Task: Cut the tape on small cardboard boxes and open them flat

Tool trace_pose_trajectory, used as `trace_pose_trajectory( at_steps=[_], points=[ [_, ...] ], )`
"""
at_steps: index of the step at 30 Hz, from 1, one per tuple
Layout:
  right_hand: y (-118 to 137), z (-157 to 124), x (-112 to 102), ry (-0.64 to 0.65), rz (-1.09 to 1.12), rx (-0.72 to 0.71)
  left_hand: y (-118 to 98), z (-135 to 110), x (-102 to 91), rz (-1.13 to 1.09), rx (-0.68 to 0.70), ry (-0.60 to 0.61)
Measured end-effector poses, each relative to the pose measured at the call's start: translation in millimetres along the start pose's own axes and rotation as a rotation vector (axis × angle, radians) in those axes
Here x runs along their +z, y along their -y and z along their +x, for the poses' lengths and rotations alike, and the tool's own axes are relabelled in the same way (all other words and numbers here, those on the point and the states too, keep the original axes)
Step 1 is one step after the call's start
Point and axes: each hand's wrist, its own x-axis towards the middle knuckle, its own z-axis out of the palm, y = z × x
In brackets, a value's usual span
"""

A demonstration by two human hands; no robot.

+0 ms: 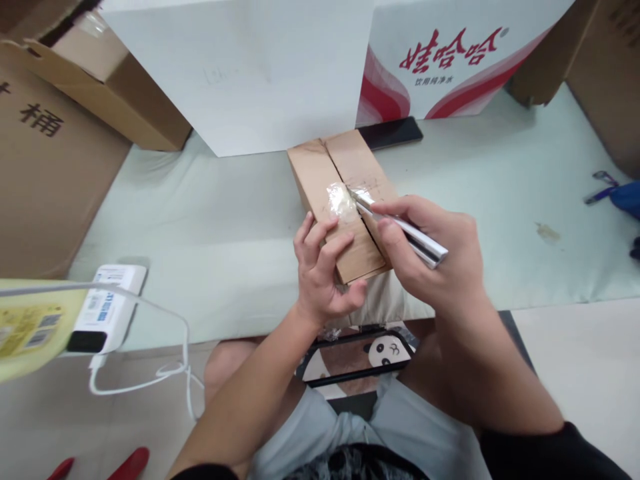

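A small brown cardboard box [315,167] lies on the pale green cloth, its top seam running lengthwise. Clear tape [340,200] crosses the middle of that seam. My left hand [327,267] steadies the near left end of the box, fingers spread on its top and thumb at the near edge. In my right hand [433,247] is a silver utility knife [420,241], gripped between thumb and fingers. Its tip touches the tape at the seam. The knife slants down and to the left.
Behind stands a white carton [250,73] with red print; a black phone [393,133] lies at its foot. Brown cartons [45,167] flank the left. A white power bank [110,300] with a cable [140,390] sits near the front left edge. A blue item [625,199] is far right.
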Motion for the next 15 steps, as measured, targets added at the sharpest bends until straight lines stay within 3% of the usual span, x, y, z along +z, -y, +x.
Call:
trace_pose_trajectory(
  at_steps=[10, 15],
  points=[
    [5, -2, -5, -0.026, 0.052, -0.033, 6, -1, -1.5, 0.038, 0.024, 0.007],
    [1, -27, -28, -0.075, 0.056, 0.019, 7, -2, -3.3, 0.04, 0.007, 0.024]
  ],
)
